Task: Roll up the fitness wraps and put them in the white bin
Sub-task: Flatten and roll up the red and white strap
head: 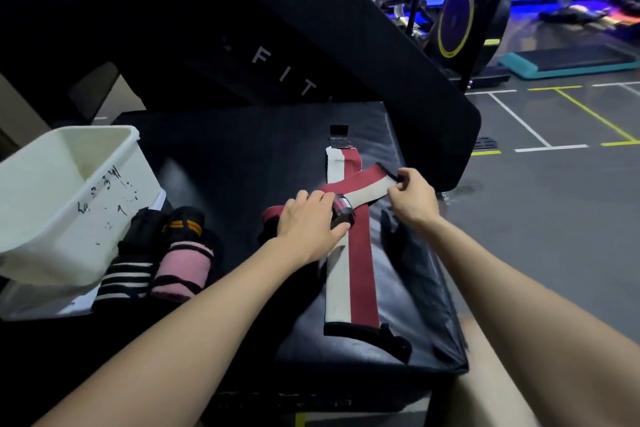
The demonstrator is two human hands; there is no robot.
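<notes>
Two red-and-white fitness wraps lie crossed on a black padded block [242, 156]. The long wrap [349, 274] runs from the block's far side toward me. The second wrap [367, 189] lies slantwise over it. My left hand [308, 229] presses flat on the crossing, over a dark red-labelled end of a wrap [343, 213]. My right hand [412, 199] pinches the second wrap's black loop [389, 175] at its upper right end. The white bin [65, 201] stands tilted at the left, nothing visible inside.
Beside the bin lie a pink-and-black rolled wrap [183, 267], a black-and-white striped one [126, 279] and a dark one with orange stripes [181, 224]. A black glove-like item [398, 239] lies right of the long wrap. A big black padded panel [277, 45] leans behind; gym machines stand beyond.
</notes>
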